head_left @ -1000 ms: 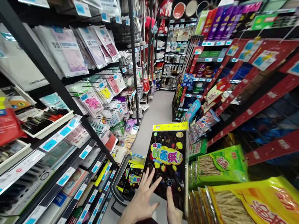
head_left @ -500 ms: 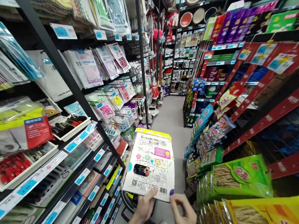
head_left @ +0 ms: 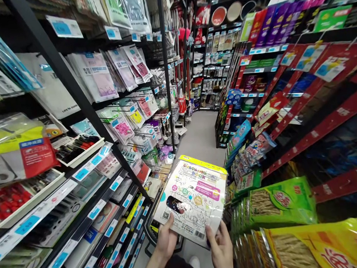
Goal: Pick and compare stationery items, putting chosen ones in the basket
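A colouring book [head_left: 192, 199] in shiny clear wrapping, white with a yellow top edge, is held out in front of me, tilted to the right. My left hand [head_left: 167, 239] grips its lower left edge, thumb on the face and fingers underneath. On the lower right corner, my right hand [head_left: 219, 243] pinches it, thumb near the barcode and fingers behind. Below the book, a dark basket [head_left: 148, 236] is partly hidden by it and by my left hand.
Store shelves [head_left: 88, 175] with price tags run along my left. Bagged snacks [head_left: 278, 204] hang close on the right, under red display strips [head_left: 331, 137]. A narrow grey floor aisle [head_left: 199, 128] leads ahead to a stocked back wall.
The book has moved right and turned clockwise. My left hand has shifted from its bottom edge toward the left corner, and my right hand now wraps the right corner more fully.
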`<state>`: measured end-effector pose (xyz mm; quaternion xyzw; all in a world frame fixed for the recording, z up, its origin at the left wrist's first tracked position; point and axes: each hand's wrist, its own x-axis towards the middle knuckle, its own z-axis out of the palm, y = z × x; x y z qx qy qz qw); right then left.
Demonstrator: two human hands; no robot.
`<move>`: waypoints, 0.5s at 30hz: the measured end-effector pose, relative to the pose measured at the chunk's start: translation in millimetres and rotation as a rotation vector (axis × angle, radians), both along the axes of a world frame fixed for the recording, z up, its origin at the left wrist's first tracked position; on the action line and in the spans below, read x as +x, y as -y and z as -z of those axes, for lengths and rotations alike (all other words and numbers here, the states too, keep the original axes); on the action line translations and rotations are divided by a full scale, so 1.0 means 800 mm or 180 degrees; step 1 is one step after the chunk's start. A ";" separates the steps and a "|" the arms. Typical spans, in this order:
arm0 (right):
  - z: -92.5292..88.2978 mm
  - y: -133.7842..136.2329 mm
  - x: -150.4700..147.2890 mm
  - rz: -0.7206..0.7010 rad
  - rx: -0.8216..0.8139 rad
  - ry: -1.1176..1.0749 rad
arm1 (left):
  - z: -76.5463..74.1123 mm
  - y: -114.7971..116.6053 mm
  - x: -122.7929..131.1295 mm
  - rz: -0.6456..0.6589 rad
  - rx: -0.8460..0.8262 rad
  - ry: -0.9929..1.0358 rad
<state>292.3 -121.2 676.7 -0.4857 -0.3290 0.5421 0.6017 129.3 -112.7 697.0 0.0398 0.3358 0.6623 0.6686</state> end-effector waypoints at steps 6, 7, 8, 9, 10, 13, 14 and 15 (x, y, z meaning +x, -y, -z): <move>0.011 0.006 0.000 0.0128 0.0024 0.0263 | -0.001 0.007 -0.007 -0.0104 -0.0104 -0.0127; 0.014 0.005 -0.001 0.0179 -0.0028 0.0344 | 0.001 0.006 -0.005 -0.0169 -0.0166 -0.0247; 0.018 0.005 -0.002 0.0221 -0.0081 0.0421 | 0.003 0.005 -0.003 -0.0201 -0.0226 -0.0353; 0.021 0.004 -0.002 0.0252 -0.0131 0.0485 | 0.006 0.005 -0.001 -0.0196 -0.0274 -0.0438; 0.023 0.005 -0.002 0.0266 -0.0173 0.0523 | 0.009 0.004 0.001 -0.0161 -0.0308 -0.0507; 0.025 0.006 0.001 0.0367 -0.0228 0.0481 | 0.023 0.005 0.005 0.0004 -0.0327 -0.0730; 0.024 0.006 0.002 0.0417 -0.0226 0.0446 | 0.029 0.006 0.005 0.0020 -0.0281 -0.0870; 0.023 0.005 0.004 0.0476 -0.0221 0.0411 | 0.035 0.006 0.004 0.0013 -0.0216 -0.1066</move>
